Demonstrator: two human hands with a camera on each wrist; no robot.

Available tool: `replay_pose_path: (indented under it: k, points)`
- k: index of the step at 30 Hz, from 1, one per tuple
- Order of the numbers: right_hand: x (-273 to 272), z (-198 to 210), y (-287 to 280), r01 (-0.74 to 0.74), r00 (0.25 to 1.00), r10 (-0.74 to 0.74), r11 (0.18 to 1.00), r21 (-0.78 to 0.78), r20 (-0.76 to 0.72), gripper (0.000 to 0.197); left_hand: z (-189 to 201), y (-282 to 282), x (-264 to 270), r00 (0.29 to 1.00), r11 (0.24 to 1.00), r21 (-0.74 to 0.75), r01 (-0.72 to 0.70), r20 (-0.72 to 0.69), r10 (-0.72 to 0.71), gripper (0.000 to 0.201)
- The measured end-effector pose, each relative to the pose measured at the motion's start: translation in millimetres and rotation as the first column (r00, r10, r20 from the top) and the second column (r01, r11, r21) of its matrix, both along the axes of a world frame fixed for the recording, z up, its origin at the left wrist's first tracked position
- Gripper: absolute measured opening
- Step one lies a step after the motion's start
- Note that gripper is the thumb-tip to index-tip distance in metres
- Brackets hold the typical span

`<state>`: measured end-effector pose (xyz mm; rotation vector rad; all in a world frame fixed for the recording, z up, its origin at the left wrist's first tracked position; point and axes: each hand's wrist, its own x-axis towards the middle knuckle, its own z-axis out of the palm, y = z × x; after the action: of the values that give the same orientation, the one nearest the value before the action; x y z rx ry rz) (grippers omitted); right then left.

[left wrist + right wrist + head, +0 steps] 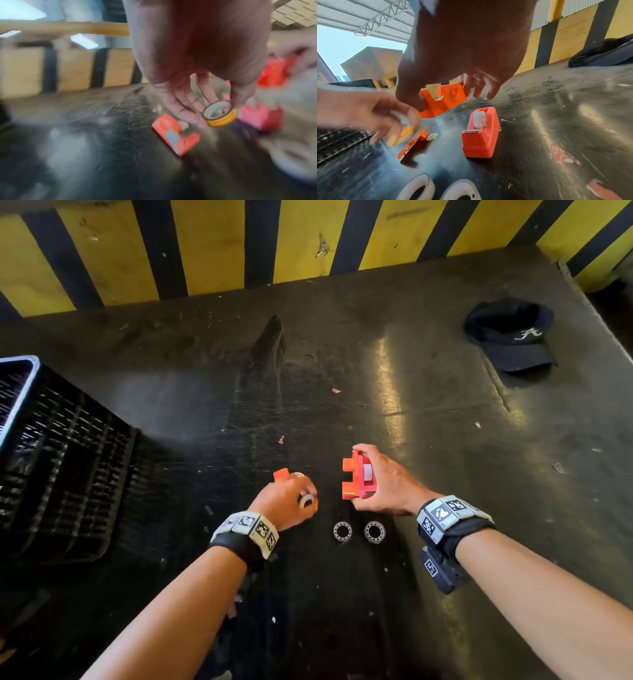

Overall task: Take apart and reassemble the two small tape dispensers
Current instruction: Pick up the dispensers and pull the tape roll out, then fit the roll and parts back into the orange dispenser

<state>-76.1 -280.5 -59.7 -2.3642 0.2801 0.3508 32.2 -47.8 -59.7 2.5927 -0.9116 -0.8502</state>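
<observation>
Both hands are holding parts: my left hand [197, 75] is pinching a tape roll [220, 115], my right hand [462, 44] is gripping an orange dispenser shell [443, 100]. At its 6 o'clock, a whole dispenser [480, 133] is standing on the desk [556, 121].

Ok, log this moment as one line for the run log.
left hand: pinching tape roll | right hand: holding orange shell | second dispenser: assembled, on table

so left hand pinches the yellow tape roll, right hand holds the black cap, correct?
Not quite. The left hand does pinch the yellow tape roll, but the right hand holds an orange dispenser shell; the right wrist view shows it. The black cap lies on the table.
</observation>
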Motion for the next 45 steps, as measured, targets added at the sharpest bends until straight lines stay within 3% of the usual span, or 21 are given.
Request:
replay_pose_path:
  k: [2,6,10,15,18,21,24,27,29,32,36,45]
  points:
    - [-2.6,-0.9,0.3,-0.016,1.0,0.016,1.0,-0.005,-0.019,0.107,-11.7,8.7,-15.4,0.988,0.973,0.177,0.145,0.027,-0.152,0.036]
    - [-6.6,-4.4,4.8,-0.043,0.999,0.043,0.999,-0.015,-0.003,0.107,-19.8,12.3,-31.6,0.965,0.932,0.291,0.218,0.081,-0.251,0.044]
    - [-7.6,-6.9,3.4,-0.07,0.998,0.07,0.997,-0.025,0.008,0.108,-13.4,-0.5,-31.6,0.943,0.931,0.256,0.259,0.14,-0.301,0.05]
    - [-12.9,-8.9,-1.3,-0.032,0.999,0.033,0.999,-0.018,0.027,0.107,-16.8,-31.5,-39.3,0.872,0.855,0.178,0.486,-0.045,-0.487,0.067]
    - [-18.6,-8.8,-3.5,-0.014,0.999,0.015,1.0,-0.006,0.041,0.105,-23.5,-40.9,-44.6,0.86,0.846,0.158,0.509,-0.058,-0.506,0.056]
    - [-24.0,-10.3,-5.4,0.013,0.999,-0.015,0.999,0.033,0.041,0.103,-29.7,-37.9,-39.9,0.905,0.899,0.102,0.426,-0.048,-0.423,0.046]
    - [-26.9,-11.0,-6.4,0.043,0.998,-0.047,0.996,0.078,0.047,0.101,-28.8,-27.9,-24.4,0.983,0.989,-0.071,0.128,-0.123,-0.136,0.046]
    - [-27.2,-10.1,-2.2,0.043,0.998,-0.046,0.993,0.113,0.03,0.102,-13.2,-23.7,-8.6,0.942,0.936,-0.291,-0.2,-0.32,0.101,0.043]
    - [-25.7,-8.2,3.6,0.027,0.999,-0.03,0.99,0.139,0.019,0.105,-3.7,-23.9,-2.5,0.903,0.88,-0.367,-0.302,-0.406,0.141,0.041]
    - [-21.8,-4.3,11.1,0.017,0.999,-0.023,0.984,0.177,0.032,0.105,3.4,-24.2,-0.6,0.868,0.836,-0.413,-0.36,-0.478,0.137,0.04]
    - [-21.3,0.6,13.7,0.018,0.998,-0.031,0.979,0.203,0.062,0.104,8.0,-19.4,-1.6,0.838,0.833,-0.397,-0.384,-0.529,0.134,0.039]
    - [-22.4,9.7,23.5,0.009,0.994,-0.038,0.96,0.281,0.1,0.097,14.0,-20.5,-8.0,0.863,0.848,-0.396,-0.353,-0.487,0.133,0.038]
